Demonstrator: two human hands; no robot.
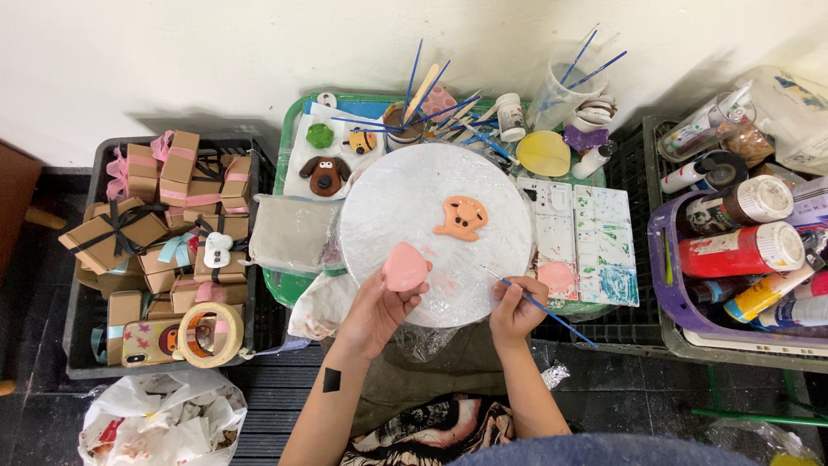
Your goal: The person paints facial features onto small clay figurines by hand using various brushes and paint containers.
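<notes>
My left hand [377, 312] holds a small pink clay piece [404, 267] over the near edge of a round white board [405, 194] wrapped in plastic film. My right hand [516, 308] grips a thin blue paintbrush [540, 305], its tip pointing left toward the pink piece. An orange clay figure [461, 217] lies on the board, right of its middle.
A green tray [288, 138] holds a brown dog figure [325, 174], a green piece and a cup of brushes [404, 123]. White palettes [589, 239] lie to the right, paint bottles [739, 250] in a purple bin beyond. At left, a black crate holds small brown boxes [116, 229] and a tape roll [211, 335].
</notes>
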